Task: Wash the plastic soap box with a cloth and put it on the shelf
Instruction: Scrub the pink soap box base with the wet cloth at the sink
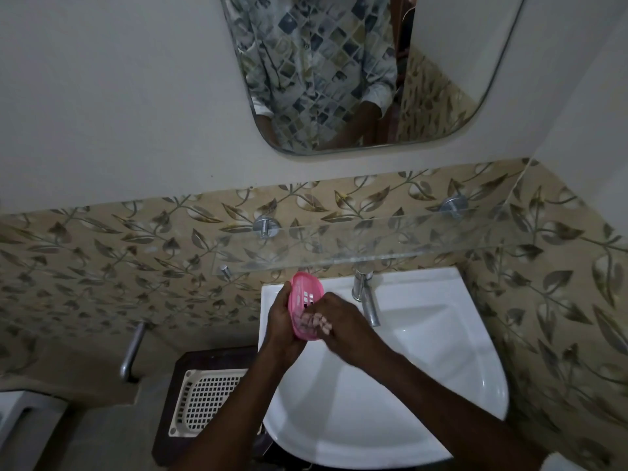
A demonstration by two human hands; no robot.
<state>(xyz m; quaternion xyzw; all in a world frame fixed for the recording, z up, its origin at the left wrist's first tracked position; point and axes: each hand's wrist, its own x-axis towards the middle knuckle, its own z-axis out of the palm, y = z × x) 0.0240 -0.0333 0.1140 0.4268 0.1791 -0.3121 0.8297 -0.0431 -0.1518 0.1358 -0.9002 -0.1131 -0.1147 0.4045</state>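
A pink plastic soap box (pixel 307 294) with slots in its base is held tilted on edge over the left rim of the white sink (pixel 441 351). My left hand (pixel 282 321) grips it from the left and behind. The fingers of my right hand (pixel 334 317) are curled inside its hollow, pressing on the lower part. No cloth can be made out in either hand. A clear glass shelf (pixel 373 243) on two metal pegs runs along the tiled wall just above the sink, with nothing on it.
A chrome tap (pixel 365 297) stands at the back of the sink, right of the hands; no water is visible. A white perforated tray (pixel 207 402) lies on a dark stand at the left. A metal bar (pixel 132 351) sticks out of the wall. A mirror (pixel 356 69) hangs above.
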